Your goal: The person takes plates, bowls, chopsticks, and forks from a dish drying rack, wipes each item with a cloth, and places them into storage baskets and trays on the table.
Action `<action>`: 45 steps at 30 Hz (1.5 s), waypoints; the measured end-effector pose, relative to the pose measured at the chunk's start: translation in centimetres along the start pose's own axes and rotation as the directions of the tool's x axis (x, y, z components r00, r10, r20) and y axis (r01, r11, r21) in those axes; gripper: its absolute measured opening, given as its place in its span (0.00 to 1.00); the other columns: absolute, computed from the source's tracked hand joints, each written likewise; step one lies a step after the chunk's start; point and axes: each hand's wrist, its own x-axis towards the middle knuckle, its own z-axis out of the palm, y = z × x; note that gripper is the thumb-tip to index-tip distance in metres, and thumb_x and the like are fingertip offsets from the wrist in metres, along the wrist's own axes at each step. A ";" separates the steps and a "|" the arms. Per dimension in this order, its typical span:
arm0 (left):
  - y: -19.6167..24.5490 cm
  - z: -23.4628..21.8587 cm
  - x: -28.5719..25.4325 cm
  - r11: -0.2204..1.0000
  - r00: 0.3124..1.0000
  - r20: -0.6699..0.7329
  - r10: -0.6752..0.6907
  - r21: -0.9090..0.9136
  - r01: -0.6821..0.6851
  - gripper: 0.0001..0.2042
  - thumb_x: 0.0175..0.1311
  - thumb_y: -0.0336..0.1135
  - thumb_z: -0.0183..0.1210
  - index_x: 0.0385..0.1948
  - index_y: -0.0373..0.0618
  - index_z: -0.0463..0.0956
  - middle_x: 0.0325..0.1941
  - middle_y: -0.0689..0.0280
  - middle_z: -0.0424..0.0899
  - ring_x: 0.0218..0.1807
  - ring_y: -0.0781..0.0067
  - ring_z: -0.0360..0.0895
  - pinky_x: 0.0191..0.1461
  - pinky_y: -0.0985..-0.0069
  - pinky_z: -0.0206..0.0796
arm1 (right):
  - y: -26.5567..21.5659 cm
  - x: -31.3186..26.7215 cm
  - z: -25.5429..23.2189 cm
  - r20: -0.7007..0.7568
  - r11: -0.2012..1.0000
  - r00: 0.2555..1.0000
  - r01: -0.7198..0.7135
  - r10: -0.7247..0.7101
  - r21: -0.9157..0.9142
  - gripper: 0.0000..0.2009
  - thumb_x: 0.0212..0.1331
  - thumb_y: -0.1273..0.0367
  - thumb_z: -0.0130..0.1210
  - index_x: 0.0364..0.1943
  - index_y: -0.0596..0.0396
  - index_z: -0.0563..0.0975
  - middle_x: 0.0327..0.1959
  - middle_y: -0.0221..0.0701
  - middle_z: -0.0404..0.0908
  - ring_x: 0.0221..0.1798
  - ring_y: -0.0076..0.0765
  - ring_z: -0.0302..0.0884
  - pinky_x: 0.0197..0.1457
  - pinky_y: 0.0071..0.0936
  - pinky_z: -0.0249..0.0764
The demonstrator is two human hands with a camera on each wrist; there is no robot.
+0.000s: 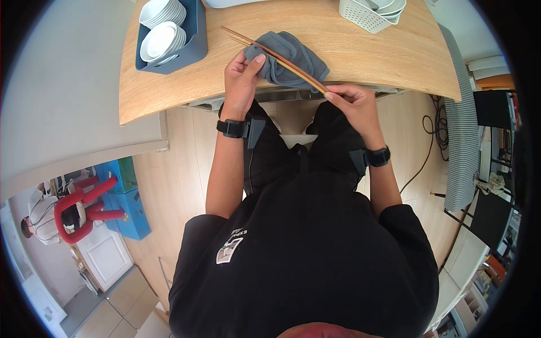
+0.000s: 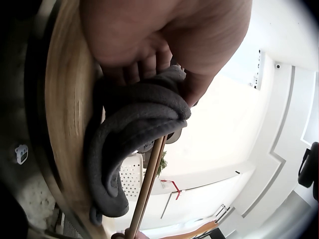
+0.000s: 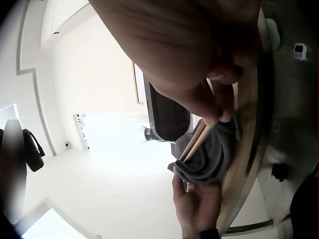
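A pair of wooden chopsticks (image 1: pixel 287 65) slants across a dark grey cloth (image 1: pixel 298 49) over the near part of the table. My left hand (image 1: pixel 241 81) holds a bunched end of the cloth around the chopsticks, thumb on top. In the left wrist view, the folded cloth (image 2: pixel 117 132) hangs from the fingers and the chopsticks (image 2: pixel 148 184) come out below it. My right hand (image 1: pixel 358 107) pinches the near ends of the chopsticks between thumb and fingers. The right wrist view shows this pinch, with the chopsticks (image 3: pixel 197 141) running into the cloth (image 3: pixel 217 154).
On the wooden table (image 1: pixel 236 11), a blue-grey bin (image 1: pixel 195 42) with stacked white bowls (image 1: pixel 162 40) stands at the left. A white perforated basket (image 1: pixel 363 17) holding dishes is at the far right. The table's curved front edge lies just before my body.
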 end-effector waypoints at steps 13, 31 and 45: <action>-0.1 0.0 0.1 0.998 0.996 -0.094 0.000 0.067 0.006 0.09 0.67 0.27 0.56 0.46 0.35 0.77 0.45 0.63 0.84 0.45 0.77 0.80 0.52 0.77 0.71 | -3.4 1.0 5.4 -0.086 0.908 0.957 0.232 -0.277 -0.349 0.10 0.51 0.72 0.67 0.39 0.53 0.86 0.32 0.29 0.87 0.19 0.21 0.75 0.26 0.18 0.70; 0.5 0.3 0.1 0.999 0.997 -0.075 -0.025 -0.029 0.022 0.12 0.67 0.30 0.59 0.48 0.34 0.77 0.45 0.62 0.84 0.47 0.76 0.80 0.54 0.77 0.72 | -2.0 1.7 6.4 -0.179 0.897 0.900 0.338 -0.397 -0.286 0.11 0.51 0.73 0.67 0.41 0.56 0.85 0.28 0.31 0.85 0.20 0.18 0.72 0.25 0.17 0.68; 0.5 0.6 0.1 0.999 0.999 -0.032 -0.036 0.035 0.037 0.11 0.66 0.28 0.60 0.47 0.34 0.77 0.45 0.63 0.84 0.46 0.79 0.79 0.53 0.80 0.70 | -2.5 2.2 6.7 -0.152 0.996 0.988 0.049 -0.039 0.068 0.11 0.57 0.70 0.66 0.42 0.60 0.85 0.28 0.30 0.86 0.26 0.15 0.77 0.28 0.16 0.72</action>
